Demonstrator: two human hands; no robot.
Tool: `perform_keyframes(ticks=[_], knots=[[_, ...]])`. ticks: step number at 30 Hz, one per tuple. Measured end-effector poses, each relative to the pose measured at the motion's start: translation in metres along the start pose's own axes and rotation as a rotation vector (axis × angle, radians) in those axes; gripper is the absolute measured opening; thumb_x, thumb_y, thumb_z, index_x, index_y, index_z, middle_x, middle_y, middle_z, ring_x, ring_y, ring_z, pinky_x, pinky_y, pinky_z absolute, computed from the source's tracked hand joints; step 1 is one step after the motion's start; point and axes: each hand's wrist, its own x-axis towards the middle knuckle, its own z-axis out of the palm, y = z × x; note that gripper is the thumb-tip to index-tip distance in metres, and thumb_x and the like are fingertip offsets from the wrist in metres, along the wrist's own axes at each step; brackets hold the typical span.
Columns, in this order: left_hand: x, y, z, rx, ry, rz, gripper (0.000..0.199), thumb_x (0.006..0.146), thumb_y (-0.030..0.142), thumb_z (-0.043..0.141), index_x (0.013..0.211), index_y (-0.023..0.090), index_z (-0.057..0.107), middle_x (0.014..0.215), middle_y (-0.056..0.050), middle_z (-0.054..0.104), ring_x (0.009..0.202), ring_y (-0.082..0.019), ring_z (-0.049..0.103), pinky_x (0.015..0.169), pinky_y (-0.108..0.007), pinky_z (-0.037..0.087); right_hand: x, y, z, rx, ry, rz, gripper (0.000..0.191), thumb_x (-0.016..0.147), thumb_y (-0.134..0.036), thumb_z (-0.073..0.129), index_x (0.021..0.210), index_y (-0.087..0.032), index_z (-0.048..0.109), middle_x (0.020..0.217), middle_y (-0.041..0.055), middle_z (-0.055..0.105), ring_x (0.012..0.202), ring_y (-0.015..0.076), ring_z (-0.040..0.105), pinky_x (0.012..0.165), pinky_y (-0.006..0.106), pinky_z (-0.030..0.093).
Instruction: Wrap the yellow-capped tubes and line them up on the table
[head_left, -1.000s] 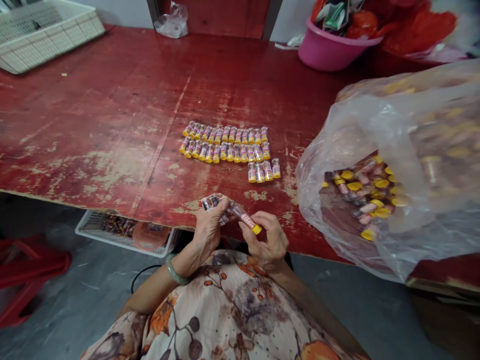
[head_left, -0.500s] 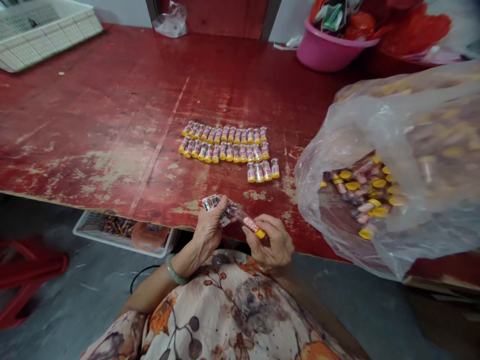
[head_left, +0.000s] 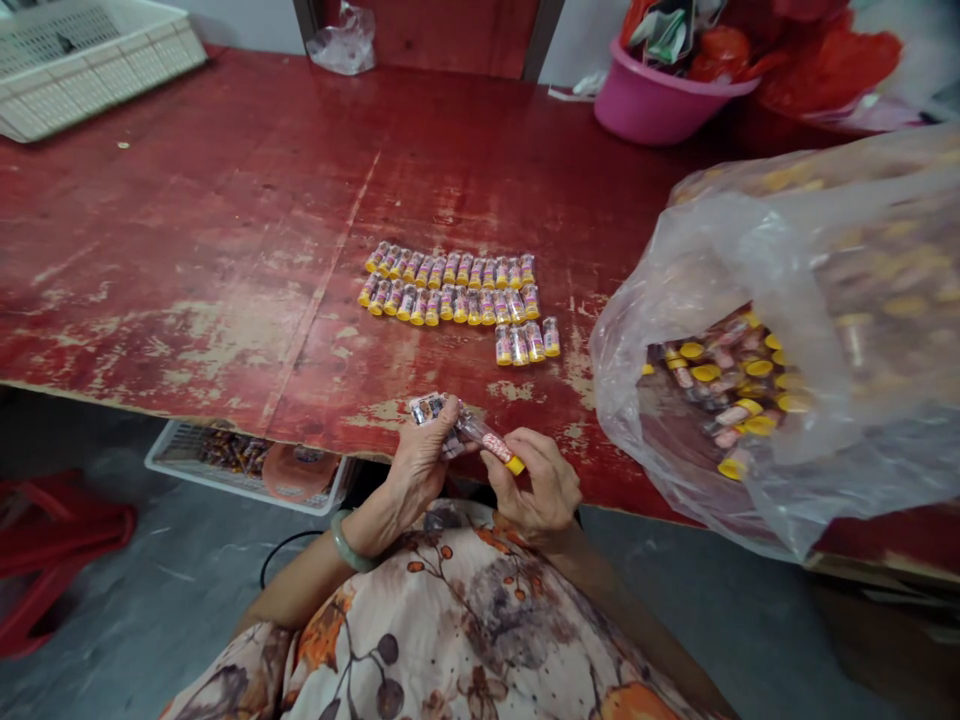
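Observation:
My left hand (head_left: 416,465) pinches a printed clear plastic wrapper (head_left: 429,408) between its fingers and thumb. My right hand (head_left: 536,485) grips a small clear vial with a yellow cap (head_left: 495,449), its cap pointing down to the right. Wrapper and vial meet between my hands, and I cannot tell how they are joined. Above my hands, neat rows of similar yellow-capped vials (head_left: 450,292) lie on their sides on the worn red wooden table (head_left: 225,220). A large clear plastic bag (head_left: 750,340) full of loose vials lies at the right.
A white plastic basket (head_left: 90,68) stands at the far left of the table, and a pink basin (head_left: 660,105) holding red bags stands beyond it. Under the table's near edge is a white crate (head_left: 247,465). A red stool (head_left: 52,550) stands on the concrete floor.
My hands have shifted only slightly, and the vial has tilted a little between them. The rows of vials on the table have not moved.

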Motion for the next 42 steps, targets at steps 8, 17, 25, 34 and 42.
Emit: perform_keyframes(ticks=[8,17,25,34,42], knots=[[-0.004,0.002,0.0,0.057,-0.041,0.105,0.037,0.05,0.027,0.09,0.072,0.011,0.064,0.068,-0.001,0.063,0.057,-0.01,0.056,0.058,-0.021,0.048,0.001,-0.003,-0.002,-0.232,-0.047,-0.212,0.034,0.073,-0.011,0.077,0.102,-0.014,0.06,0.091,0.0075,0.065,0.086,0.0188,0.066,0.067,0.025,0.053],[-0.01,0.007,0.0,0.138,-0.131,-0.02,0.034,0.052,0.023,0.089,0.071,0.01,0.064,0.066,-0.002,0.063,0.055,-0.01,0.055,0.054,-0.021,0.046,0.007,0.002,0.002,0.118,-0.06,0.023,0.039,0.079,-0.013,0.07,0.115,-0.021,0.058,0.097,0.0084,0.064,0.091,0.0215,0.064,0.069,0.03,0.055],[-0.011,0.021,0.0,0.058,-0.272,-0.105,0.032,0.062,0.024,0.085,0.085,0.012,0.066,0.08,-0.003,0.067,0.065,-0.013,0.061,0.065,-0.025,0.052,0.025,0.013,-0.011,0.492,-0.199,0.229,0.029,0.085,-0.009,0.055,0.111,-0.021,0.061,0.105,0.0088,0.063,0.095,0.02,0.063,0.078,0.034,0.055],[-0.025,0.014,0.006,0.128,-0.226,-0.06,0.041,0.052,0.029,0.09,0.079,0.012,0.065,0.076,-0.003,0.066,0.062,-0.014,0.059,0.06,-0.027,0.052,0.026,0.002,-0.004,0.374,-0.012,0.177,0.026,0.081,-0.005,0.06,0.101,-0.021,0.065,0.093,0.0061,0.067,0.081,0.0158,0.065,0.067,0.028,0.055],[-0.024,0.012,0.007,0.115,-0.221,-0.07,0.042,0.05,0.029,0.091,0.076,0.012,0.064,0.072,-0.002,0.065,0.059,-0.012,0.059,0.059,-0.025,0.053,0.024,-0.002,-0.003,0.365,0.032,0.21,0.026,0.08,-0.003,0.06,0.096,-0.021,0.067,0.091,0.005,0.067,0.079,0.015,0.066,0.066,0.026,0.056]])
